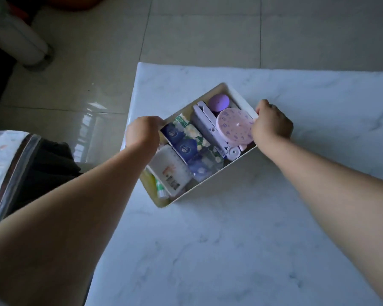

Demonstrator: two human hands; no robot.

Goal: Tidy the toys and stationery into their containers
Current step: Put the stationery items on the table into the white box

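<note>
Bin: the white bin [210, 184] is set at the tabletop [274, 217] left edge, partly overhanging.
Hands: its long rims are gripped by the left hand [143, 134] and right hand [271, 124].
Progress: toys and stationery are packed inside; nothing loose is seen, so tidying is judged nearly done.

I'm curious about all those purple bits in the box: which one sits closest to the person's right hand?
The pink-lilac clock dial; the right hand overlaps its edge. The purple egg lies farther back, nearer the box's far corner.
</note>
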